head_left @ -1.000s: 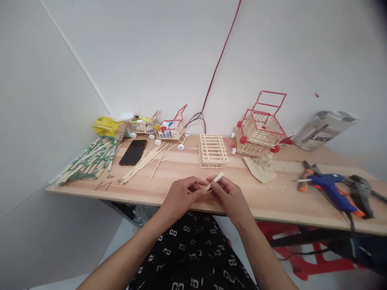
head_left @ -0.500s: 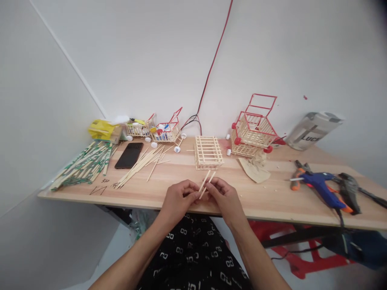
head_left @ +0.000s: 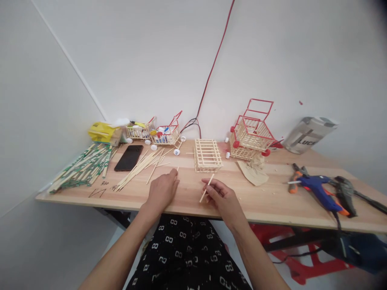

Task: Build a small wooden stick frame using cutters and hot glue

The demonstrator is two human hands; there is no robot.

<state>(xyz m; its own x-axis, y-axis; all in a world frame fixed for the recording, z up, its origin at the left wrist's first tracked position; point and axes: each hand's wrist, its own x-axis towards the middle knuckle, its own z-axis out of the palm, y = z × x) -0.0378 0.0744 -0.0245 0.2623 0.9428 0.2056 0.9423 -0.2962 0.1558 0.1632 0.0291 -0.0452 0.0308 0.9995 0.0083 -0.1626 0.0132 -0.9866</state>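
Note:
My right hand [head_left: 220, 195] pinches a short wooden stick [head_left: 207, 188], tilted up above the table near its front edge. To the left, my left hand [head_left: 163, 188] is low over the tabletop, back of the hand up, fingers closed on a second thin stick [head_left: 177, 170] of which only the tip shows. Beyond both hands stands a small box frame [head_left: 208, 155] of glued wooden sticks, touched by neither. A loose pile of bare sticks [head_left: 137, 169] lies to the left of my left hand.
Wrapped sticks [head_left: 86, 167] and a black phone [head_left: 129, 158] lie at left. Small stick carts [head_left: 165, 135] stand at the back, a larger red-trimmed cart [head_left: 254, 133] at back right. A blue glue gun [head_left: 321, 192], pliers [head_left: 294, 179] and a tin [head_left: 311, 135] occupy the right.
My hands have moved apart. The left one has gone left and down toward the table with one stick, while the right keeps the other stick in about the same place.

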